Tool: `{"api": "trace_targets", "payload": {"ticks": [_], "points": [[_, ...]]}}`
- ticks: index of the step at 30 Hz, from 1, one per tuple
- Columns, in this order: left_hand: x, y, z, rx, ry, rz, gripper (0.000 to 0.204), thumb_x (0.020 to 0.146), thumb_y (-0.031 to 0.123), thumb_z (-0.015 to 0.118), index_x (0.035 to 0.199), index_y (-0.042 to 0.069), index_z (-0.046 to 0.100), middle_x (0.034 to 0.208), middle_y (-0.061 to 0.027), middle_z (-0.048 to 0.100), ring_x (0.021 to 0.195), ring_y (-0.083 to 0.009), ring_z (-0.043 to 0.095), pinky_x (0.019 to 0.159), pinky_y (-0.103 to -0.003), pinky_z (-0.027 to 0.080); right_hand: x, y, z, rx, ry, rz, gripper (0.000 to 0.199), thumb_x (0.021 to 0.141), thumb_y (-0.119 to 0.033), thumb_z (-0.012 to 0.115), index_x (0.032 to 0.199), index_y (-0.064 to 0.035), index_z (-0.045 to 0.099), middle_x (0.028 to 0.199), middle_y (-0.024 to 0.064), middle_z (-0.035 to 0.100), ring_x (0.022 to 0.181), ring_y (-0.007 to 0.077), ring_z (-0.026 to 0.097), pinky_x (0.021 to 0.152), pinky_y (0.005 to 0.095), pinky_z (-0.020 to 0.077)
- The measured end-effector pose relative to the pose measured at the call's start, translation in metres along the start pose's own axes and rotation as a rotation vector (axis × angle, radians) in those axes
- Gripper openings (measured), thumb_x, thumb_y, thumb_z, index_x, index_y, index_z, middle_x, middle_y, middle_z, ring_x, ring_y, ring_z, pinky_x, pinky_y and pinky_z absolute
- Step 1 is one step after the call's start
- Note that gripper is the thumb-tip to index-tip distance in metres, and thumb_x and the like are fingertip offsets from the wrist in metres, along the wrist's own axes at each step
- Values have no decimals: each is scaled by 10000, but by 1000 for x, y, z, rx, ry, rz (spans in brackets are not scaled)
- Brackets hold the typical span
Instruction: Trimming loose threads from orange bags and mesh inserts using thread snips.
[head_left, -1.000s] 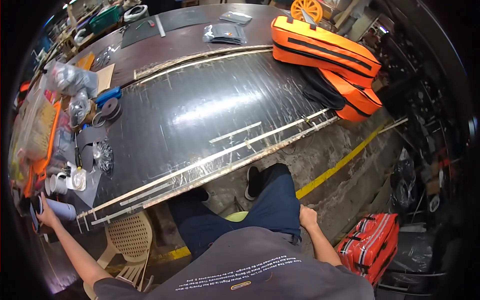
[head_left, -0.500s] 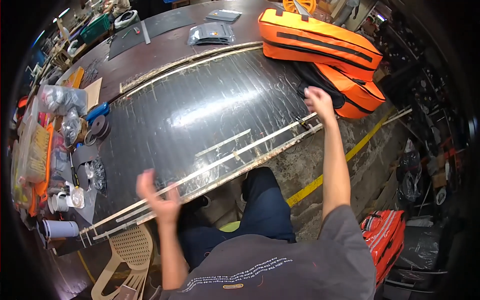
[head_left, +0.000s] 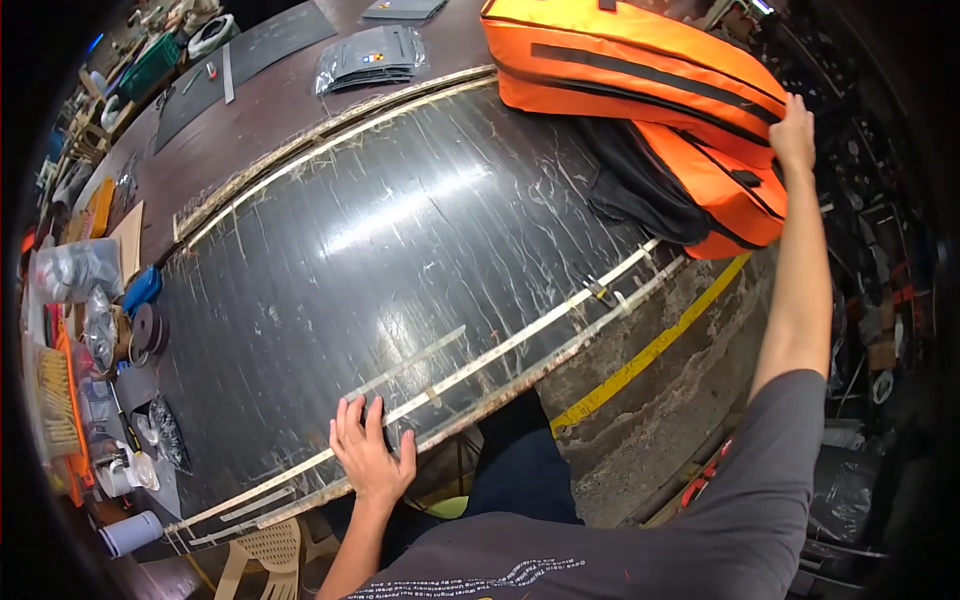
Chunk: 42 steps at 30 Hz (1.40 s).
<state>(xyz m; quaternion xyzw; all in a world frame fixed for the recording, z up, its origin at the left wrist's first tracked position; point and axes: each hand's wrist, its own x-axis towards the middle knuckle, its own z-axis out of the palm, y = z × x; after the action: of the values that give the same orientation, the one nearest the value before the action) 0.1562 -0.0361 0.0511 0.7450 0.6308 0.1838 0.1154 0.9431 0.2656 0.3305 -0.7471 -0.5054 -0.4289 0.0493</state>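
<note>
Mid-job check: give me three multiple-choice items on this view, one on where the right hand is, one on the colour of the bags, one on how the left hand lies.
1. Where is the right hand?
A. on the orange bags at the far right of the table
B. on the white plastic chair
C. on the blue cloth

2. What colour is the floor stripe below the table edge?
A. red
B. yellow
C. white

3. How does the left hand lie?
A. closed around a cup
B. raised off the table
C. flat, fingers spread, on the black sheet by the near tape strip

Answers: 1 A, the hand rests on the bags' right end. 2 B, the stripe shows yellow on grey concrete. 3 C, the palm lies down on the sheet, holding nothing.
</note>
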Motion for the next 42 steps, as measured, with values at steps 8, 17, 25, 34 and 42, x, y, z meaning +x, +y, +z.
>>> {"api": "trace_targets", "payload": {"ticks": [8, 17, 25, 34, 42], "points": [[0, 1, -5, 84, -30, -37, 755, 880, 384, 803, 1530, 69, 586, 1595, -225, 491, 1578, -480, 381, 1277, -662, 254, 6, -28, 33, 15, -304, 78, 677, 999, -256, 798, 1605, -112, 533, 1655, 130, 570, 1545, 340, 514, 1227, 493, 486], [5, 3, -2, 35, -9, -3, 736, 879, 344, 797, 1517, 57, 568, 1583, -237, 488, 1571, -488, 385, 1275, -658, 260, 26, -18, 29, -124, -318, -116, 663, 871, -59, 838, 1468, -119, 556, 1423, 120, 686, 1378, 349, 639, 1093, 542, 543], [-2, 0, 1, 57, 10, 19, 738, 911, 412, 781, 1536, 81, 566, 1595, -208, 478, 1585, -460, 361, 1287, -637, 254, 49, -90, -134, 280, -73, -424, 426, 908, -201, 833, 1275, -74, 660, 1256, 156, 716, 1215, 392, 683, 1046, 506, 558], [-5, -6, 11, 4, 128, 78, 720, 934, 388, 784, 1544, 74, 566, 1595, -206, 506, 1589, -446, 385, 1297, -630, 263, -32, -337, -340, 1018, 656, -556, 129, 863, -215, 736, 848, -100, 793, 823, 184, 772, 799, 386, 778, 725, 533, 613], [-23, -67, 3, -847, 402, -161, 531, 1138, 160, 590, 1629, -5, 473, 1467, -196, 649, 1374, -286, 618, 1203, -411, 461, -259, -374, -501, 1117, 219, -389, 308, 1013, -246, 762, 1190, 4, 800, 1098, 214, 808, 1056, 356, 787, 955, 450, 610]]}}
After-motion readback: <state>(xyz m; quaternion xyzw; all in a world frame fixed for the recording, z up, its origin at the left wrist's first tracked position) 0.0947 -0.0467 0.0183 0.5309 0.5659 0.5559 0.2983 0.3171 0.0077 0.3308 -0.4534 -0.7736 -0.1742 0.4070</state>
